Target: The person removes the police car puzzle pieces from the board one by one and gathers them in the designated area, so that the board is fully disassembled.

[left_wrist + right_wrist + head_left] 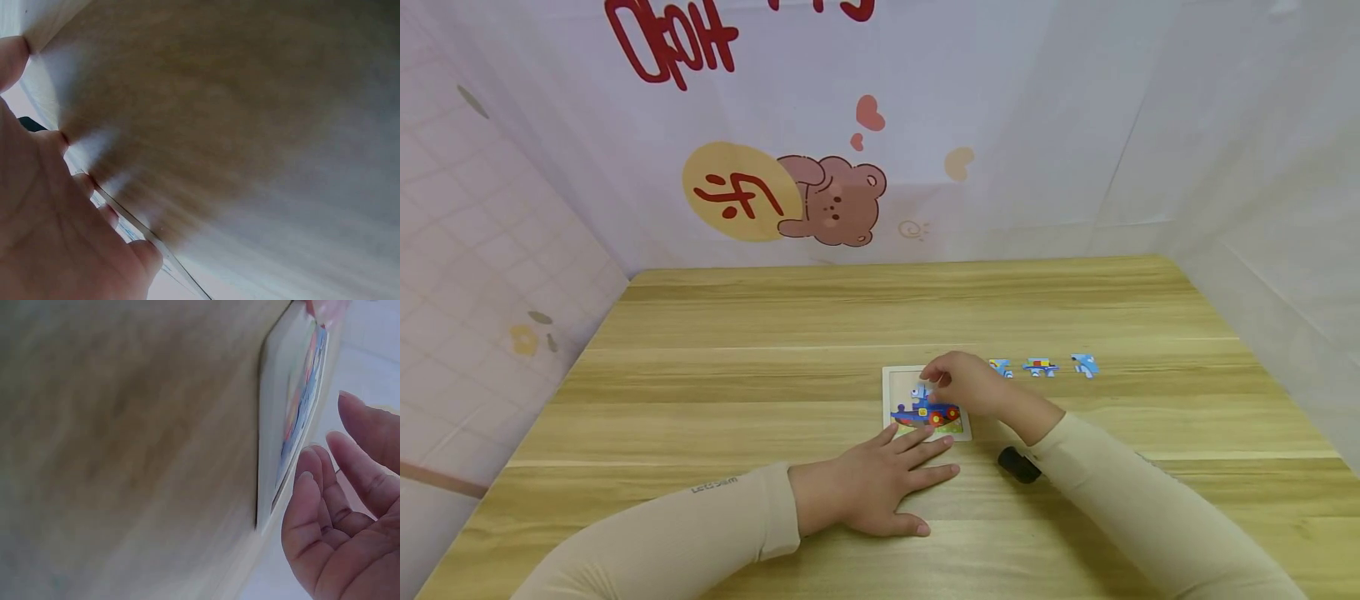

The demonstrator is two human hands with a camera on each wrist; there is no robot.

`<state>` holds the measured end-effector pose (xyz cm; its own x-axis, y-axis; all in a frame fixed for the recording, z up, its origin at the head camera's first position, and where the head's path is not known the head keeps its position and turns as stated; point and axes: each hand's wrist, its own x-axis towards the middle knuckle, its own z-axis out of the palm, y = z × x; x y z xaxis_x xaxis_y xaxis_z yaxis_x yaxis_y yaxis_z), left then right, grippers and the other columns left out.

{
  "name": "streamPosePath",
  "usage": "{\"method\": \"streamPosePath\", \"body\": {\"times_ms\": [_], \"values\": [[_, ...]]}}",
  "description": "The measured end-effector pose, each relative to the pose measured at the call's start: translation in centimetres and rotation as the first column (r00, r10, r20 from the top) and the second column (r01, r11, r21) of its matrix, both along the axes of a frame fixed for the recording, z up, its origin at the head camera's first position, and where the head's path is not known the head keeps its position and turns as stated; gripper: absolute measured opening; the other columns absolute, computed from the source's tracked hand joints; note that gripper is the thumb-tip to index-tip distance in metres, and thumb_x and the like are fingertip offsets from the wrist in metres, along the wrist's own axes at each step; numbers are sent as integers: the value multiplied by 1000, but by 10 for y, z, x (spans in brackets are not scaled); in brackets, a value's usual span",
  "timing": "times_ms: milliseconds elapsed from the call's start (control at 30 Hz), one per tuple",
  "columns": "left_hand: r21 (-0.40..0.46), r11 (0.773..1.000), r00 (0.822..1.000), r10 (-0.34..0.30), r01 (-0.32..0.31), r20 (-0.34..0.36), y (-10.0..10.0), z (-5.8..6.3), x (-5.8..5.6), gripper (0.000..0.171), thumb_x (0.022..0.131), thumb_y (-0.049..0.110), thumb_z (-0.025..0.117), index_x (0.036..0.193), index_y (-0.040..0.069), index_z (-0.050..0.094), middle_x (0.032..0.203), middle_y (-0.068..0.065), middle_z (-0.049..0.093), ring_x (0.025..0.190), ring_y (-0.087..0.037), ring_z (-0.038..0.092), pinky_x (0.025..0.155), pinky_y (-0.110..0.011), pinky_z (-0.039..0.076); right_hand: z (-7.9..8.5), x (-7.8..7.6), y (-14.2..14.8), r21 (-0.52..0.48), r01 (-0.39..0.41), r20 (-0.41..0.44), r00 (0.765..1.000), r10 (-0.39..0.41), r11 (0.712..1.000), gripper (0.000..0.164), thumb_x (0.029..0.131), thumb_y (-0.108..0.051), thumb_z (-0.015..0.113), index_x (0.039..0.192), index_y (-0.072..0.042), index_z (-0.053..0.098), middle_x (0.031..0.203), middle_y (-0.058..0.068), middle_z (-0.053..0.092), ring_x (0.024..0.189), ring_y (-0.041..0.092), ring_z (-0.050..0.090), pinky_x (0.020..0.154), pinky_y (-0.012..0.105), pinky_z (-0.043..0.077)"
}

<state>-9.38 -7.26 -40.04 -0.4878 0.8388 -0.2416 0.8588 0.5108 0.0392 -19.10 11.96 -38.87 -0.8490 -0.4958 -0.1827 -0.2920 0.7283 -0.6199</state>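
Observation:
A wooden tray puzzle (pixel 887 404) with a pale rim lies on the table, partly filled with pieces showing a blue boat with red and yellow wheels. A light-blue puzzle piece (pixel 918 392) with an eye sits above the boat. With fingers spread flat, my left hand (pixel 880 487) rests on the table, its fingertips on the tray's near edge. My right hand (pixel 973 385) hovers over the tray's right side, fingers loosely bent; in the right wrist view, thumb and fingers (pixel 342 459) stand apart with nothing between them. The right hand hides the tray's upper right part.
Right of the tray lie three loose puzzle pieces in a row: one partly behind the hand (pixel 1001 367), one with coloured blocks (pixel 1041 365) and a light-blue one (pixel 1085 364). A black rounded object (pixel 1019 465) is under the right wrist. A printed curtain (pixel 1037 167) hangs behind the table.

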Motion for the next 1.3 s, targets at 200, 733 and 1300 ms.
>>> {"method": "streamPosePath", "body": {"times_ms": [200, 733, 1300], "values": [[-1, 1000, 1000, -5, 5, -16, 0, 0, 0, 69, 95, 63, 39, 154, 31, 23, 162, 2, 14, 148, -22, 14, 113, -50, 25, 1, 2, -6, 34, -4, 4, 1000, 4, 999, 25, 86, -10, 72, 110, -3, 69, 97, 5, 69, 90, 19, 62, 84, 39, 51], [1, 1000, 999, -13, 13, -29, -1, -1, 0, 69, 95, 63, 38, 155, 31, 23, 162, 1, 13, 148, -22, 12, 113, -51, 25, 4, 6, -18, 111, 13, 33, 999, -17, 994, 26, 87, -6, 70, 112, 1, 68, 104, 10, 70, 98, 23, 63, 92, 41, 50], [17, 999, 998, -32, 33, -44, -1, -1, 0, 69, 95, 63, 39, 154, 29, 26, 162, -1, 15, 147, -23, 16, 111, -51, 28, 0, 1, -22, 111, 36, 35, 999, -40, 993, 21, 86, -11, 72, 100, -3, 59, 89, 6, 61, 80, 19, 57, 77, 35, 50]]}}
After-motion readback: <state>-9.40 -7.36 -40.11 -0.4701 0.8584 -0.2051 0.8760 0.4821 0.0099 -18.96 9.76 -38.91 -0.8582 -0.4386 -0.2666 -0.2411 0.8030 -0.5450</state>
